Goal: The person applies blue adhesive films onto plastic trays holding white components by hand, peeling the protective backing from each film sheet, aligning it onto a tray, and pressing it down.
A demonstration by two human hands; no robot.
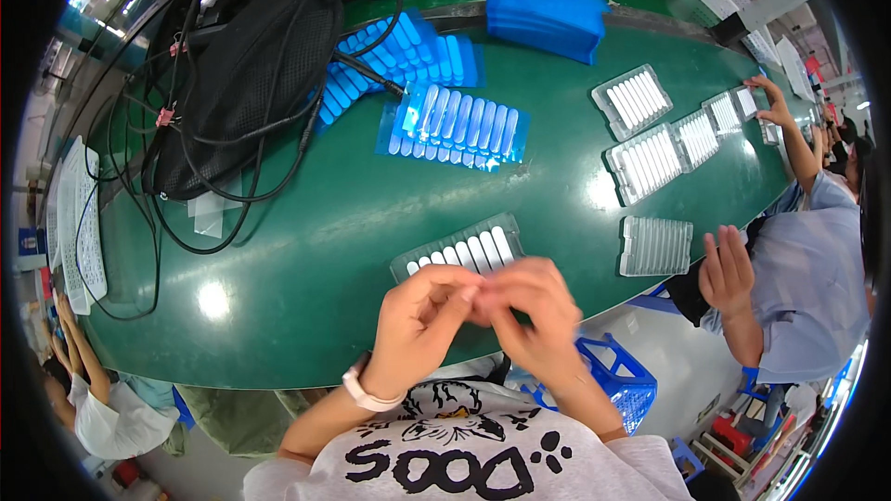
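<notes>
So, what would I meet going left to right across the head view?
White basket → black bag → left hand → right hand → grooved tray → co-worker's near hand.

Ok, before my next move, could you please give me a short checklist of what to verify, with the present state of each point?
1. Tray rests on the green table: ok.
2. Whole tray visible: not ok, the hands hide its near part.
3. White strips lie side by side in the tray: ok for those visible.
4. Something held between left hand and right hand: cannot tell; the fingertips meet and blur.
5. Black bag apart from the tray: ok.
6. Co-worker's nearer hand apart from your hands: ok, it is off to the right.
</notes>
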